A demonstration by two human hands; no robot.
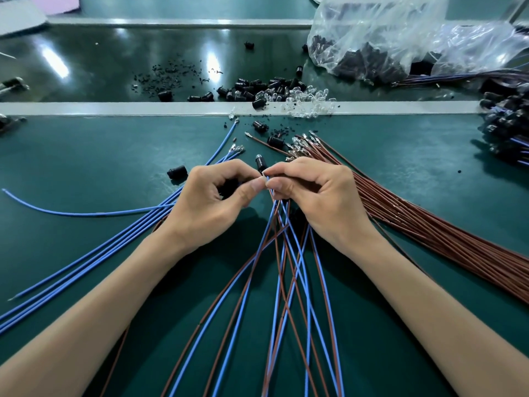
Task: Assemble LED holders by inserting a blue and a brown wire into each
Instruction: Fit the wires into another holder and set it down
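Two hands meet at the middle of the head view, just above the green surface (86, 156). The left hand (213, 200) pinches a small black LED holder (261, 165) between thumb and forefinger, its clear tip pointing away from the person. The right hand (315, 196) pinches a blue wire (268, 179) right at its end, its fingers (277, 185) clenched on it and touching the left thumb.

The step in hand looks to be seating that wire's terminal in the back of the holder. To do it well, the wire should be gripped close to the terminal so it cannot buckle. It should be lined up straight with the rear opening and pushed along the holder's axis while the left hand braces against the push. Whether the terminal has entered cannot be told, because the fingertips hide the joint.

The holder is a short dark cylinder with a clear dome at its far end. A sheaf of mixed wires (286, 282), blue and brown crossing, fans from beneath the hands toward the person. Loose blue wires (114, 247) lie to the left and a thick bundle of brown wires (429, 227) to the right. A spare holder (177, 171) sits just beside the left hand.
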